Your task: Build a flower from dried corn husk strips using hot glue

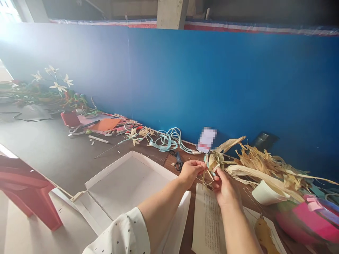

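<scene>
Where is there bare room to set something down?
Mostly bare tabletop lies between the red stool and white stick; the white box's floor is bare. Crowded: around the right hand, with husks, cup, printed sheet.

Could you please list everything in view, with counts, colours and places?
pillar: one, grey, top centre
trim: one strip, striped, above panel
panel: one, blue, behind table
table: one, dark, beneath items
stool: one, red, left
tall flowers: at least four, white, far left
clutter: uncountable, red and orange, centre-left
small flowers: two, cream, centre
cords: uncountable, pale blue, centre
scissors: one pair, dark, beside left hand
tray: one, white, front centre
card: one, white, behind hands
husks: uncountable, tan, right
cup: one, cream, right
printed sheet: one, cream, beside right forearm
unclear objects: black, pink, brown, right
left hand, right hand: both at husk piece
</scene>
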### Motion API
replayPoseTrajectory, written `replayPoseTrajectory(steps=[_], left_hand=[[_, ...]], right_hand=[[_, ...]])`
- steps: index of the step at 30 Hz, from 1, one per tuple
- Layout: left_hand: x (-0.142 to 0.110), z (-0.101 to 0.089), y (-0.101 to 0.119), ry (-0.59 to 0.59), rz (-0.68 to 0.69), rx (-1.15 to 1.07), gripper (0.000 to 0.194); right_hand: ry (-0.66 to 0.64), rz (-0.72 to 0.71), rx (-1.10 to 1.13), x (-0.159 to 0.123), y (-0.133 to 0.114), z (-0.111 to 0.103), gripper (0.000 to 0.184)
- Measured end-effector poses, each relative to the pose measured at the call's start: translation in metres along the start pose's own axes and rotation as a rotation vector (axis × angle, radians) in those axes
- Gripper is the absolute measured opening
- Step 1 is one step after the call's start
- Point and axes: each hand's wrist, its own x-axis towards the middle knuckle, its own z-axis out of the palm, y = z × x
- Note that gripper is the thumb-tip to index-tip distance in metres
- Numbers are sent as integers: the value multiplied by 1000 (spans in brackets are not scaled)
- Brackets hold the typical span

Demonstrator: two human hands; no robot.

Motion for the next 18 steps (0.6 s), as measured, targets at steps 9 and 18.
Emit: replayPoseTrajectory(steps=[9,18], left_hand=[[-2,0,-2,-29,-92,49,41],[-4,4,2,-63,-125,60,50]], right_hand=[[-101,8,97,4,6,-8,26],[-111,11,96,2,11,0,26]])
